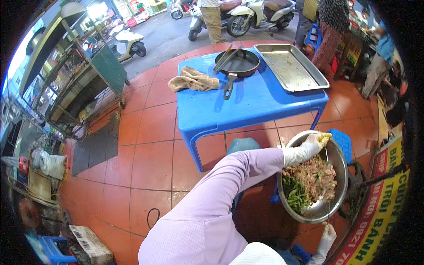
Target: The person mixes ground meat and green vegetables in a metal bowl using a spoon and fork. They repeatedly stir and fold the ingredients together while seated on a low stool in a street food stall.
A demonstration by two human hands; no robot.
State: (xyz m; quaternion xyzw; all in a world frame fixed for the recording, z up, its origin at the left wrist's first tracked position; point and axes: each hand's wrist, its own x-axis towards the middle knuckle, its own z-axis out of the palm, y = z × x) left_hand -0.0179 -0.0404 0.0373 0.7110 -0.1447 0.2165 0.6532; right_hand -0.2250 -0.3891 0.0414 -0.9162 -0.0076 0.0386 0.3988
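Note:
A steel mixing bowl (344, 185) stands at the right, over a blue plastic stool (343, 145). Minced or chopped raw meat (304, 174) fills much of it, with cut green leaves (295, 197) along the near left side. A thin skewer (329, 212) crosses above the bowl, with a clump of meat around its middle. My left hand (309, 146), in a white glove with yellowish stains on the fingers, grips its far end by the rim. Below the near rim, my gloved right hand (328, 232) holds the other end.
Ahead is a blue plastic table (245, 111) bearing a frying pan (241, 63) with tongs (228, 59) across it, a brown cloth (193, 80) and a metal tray (291, 68). A wheeled cart (109, 69) stands left. A printed banner (381, 205) borders the right. People and scooters are beyond.

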